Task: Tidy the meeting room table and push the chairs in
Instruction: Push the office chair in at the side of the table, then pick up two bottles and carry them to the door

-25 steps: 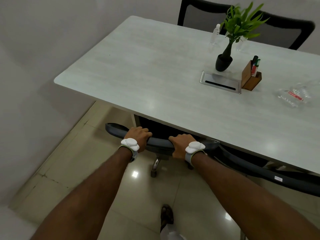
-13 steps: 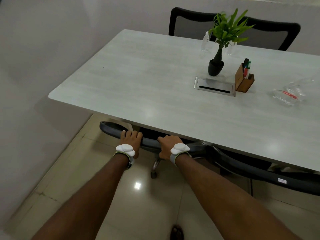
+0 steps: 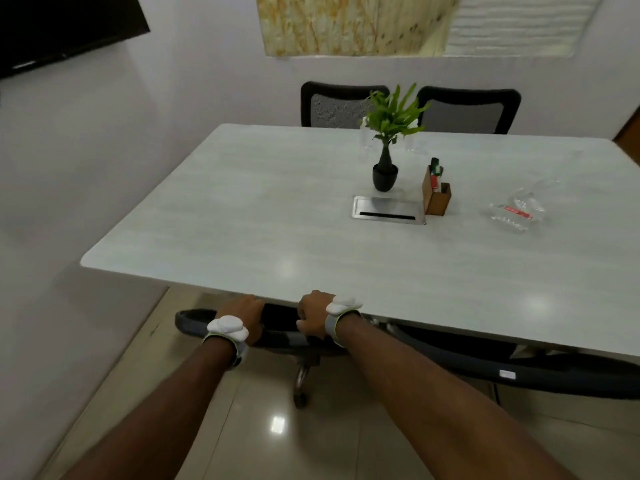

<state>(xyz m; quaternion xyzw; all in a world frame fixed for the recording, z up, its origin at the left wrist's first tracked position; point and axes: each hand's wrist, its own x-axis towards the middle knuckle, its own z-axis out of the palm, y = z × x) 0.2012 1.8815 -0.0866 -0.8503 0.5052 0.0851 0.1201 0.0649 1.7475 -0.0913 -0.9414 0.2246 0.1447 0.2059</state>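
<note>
chair (image 3: pixel 284 336) seat hidden under table (image 3: pixel 242 216), bottle (image 3: pixel 516 211) blurred

My left hand (image 3: pixel 242 315) and right hand (image 3: pixel 313 315) are gripping the chair back (image 3: pixel 280 332), which is sitting right at the table edge (image 3: pixel 207 284), leaving almost no gap ahead of my knuckles. A second chair (image 3: pixel 554 374) is crowding in just to the right. The near-left tabletop is lying bare, while the plant (image 3: pixel 386 168), cable hatch (image 3: pixel 388 211), pen holder (image 3: pixel 437 199) and crumpled bottle (image 3: pixel 517 213) are blocking the middle and right.
</note>
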